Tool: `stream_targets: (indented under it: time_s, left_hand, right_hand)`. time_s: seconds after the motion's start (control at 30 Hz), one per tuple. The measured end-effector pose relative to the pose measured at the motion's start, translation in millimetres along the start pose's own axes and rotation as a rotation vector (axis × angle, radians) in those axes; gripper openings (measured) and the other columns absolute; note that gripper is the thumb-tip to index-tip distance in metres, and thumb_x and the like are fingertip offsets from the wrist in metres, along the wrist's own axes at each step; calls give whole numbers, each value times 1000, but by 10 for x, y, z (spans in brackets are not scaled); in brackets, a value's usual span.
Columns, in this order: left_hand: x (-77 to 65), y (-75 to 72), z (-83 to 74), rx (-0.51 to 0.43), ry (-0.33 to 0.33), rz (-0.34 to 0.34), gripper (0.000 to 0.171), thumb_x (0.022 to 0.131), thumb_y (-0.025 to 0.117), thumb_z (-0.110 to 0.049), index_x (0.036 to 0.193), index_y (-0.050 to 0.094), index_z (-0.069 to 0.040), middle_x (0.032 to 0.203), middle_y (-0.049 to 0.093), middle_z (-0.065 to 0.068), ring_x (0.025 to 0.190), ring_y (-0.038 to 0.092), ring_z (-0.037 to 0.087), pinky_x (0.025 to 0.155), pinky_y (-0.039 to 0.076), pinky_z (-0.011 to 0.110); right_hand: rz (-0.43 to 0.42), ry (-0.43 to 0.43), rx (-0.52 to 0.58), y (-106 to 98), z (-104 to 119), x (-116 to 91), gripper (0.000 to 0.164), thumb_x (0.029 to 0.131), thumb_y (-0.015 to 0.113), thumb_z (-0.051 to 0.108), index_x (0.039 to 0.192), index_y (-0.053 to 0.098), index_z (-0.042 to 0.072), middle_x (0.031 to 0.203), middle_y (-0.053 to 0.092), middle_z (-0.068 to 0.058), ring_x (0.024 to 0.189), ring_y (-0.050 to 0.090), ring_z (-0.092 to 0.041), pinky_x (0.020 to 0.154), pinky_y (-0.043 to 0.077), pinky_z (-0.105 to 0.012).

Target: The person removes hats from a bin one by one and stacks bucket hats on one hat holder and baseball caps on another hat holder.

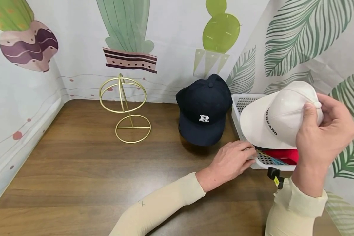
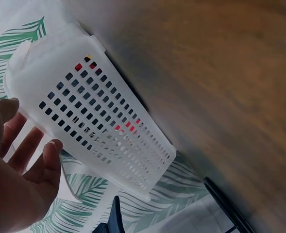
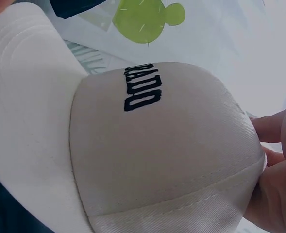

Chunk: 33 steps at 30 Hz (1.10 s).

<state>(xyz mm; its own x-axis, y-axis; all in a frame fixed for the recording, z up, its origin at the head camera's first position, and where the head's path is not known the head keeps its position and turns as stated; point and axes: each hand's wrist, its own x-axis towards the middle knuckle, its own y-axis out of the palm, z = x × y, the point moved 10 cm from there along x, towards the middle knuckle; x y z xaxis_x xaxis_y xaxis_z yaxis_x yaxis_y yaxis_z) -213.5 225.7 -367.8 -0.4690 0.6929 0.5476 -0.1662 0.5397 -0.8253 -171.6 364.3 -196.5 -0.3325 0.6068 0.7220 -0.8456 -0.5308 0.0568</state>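
My right hand (image 1: 327,131) pinches the crown of a white baseball cap (image 1: 286,114) near its top button, thumb on the front side. The cap, with dark lettering ending in "RADO" in the right wrist view, is over a white perforated plastic basket (image 1: 237,123), brim toward the left. At the basket's near left corner, my left hand (image 1: 231,160) holds the rim with bent fingers. In the left wrist view those fingers (image 2: 24,155) lie along the basket's upper edge. Something red (image 1: 284,155) lies inside the basket, mostly hidden under the cap.
A navy cap (image 1: 206,108) with a white "R" is set up left of the basket, brim forward. Farther left a gold wire stand (image 1: 132,127) with a ring top is on the wooden table (image 1: 91,183). Cloth with cactus and leaf prints hangs behind.
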Motion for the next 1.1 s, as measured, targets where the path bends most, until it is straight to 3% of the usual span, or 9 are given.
stream_targets:
  time_s: [0.23,0.5,0.67,0.77,0.93,1.1]
  left_hand:
    - [-28,26,7,-11,22,41,30,104,68,-42,129,72,-25,134,62,-8,126,57,12,108,45,25]
    - [-80,-126,-8,22,52,18,23,104,65,-39,122,73,-26,123,63,-11,119,58,11,93,48,24]
    - [-127,-365,1,3,88,-67,18,101,63,-24,114,74,-24,118,63,-9,110,59,11,84,47,24]
    - [-171,-510,15,-8,118,-127,24,96,58,-14,113,74,-21,115,63,-8,106,59,12,82,46,25]
    - [-267,-686,45,71,163,-224,32,91,53,-5,112,73,-19,112,64,-6,104,58,13,79,45,26]
    - [-368,-854,106,91,180,-336,33,88,50,-1,106,73,-17,109,65,-6,103,61,13,83,48,27]
  right_hand:
    - [3,-8,22,36,116,-47,19,90,68,-4,102,83,2,85,74,5,68,62,-5,75,52,-15]
    - [5,16,60,40,97,-52,19,90,69,-5,102,82,1,85,74,3,69,64,-7,76,53,-17]
    - [16,28,105,28,74,-49,18,90,69,-6,102,81,-1,86,76,0,72,66,-10,77,55,-18]
    - [25,37,137,17,64,-55,19,90,69,-7,103,81,-2,87,76,-3,72,66,-11,76,55,-17]
    - [73,26,139,13,91,-63,20,91,68,-7,106,80,-3,91,78,-4,72,68,-12,75,57,-17]
    - [104,92,147,1,81,-82,20,91,68,-8,108,79,-6,87,76,-5,70,66,-15,76,58,-19]
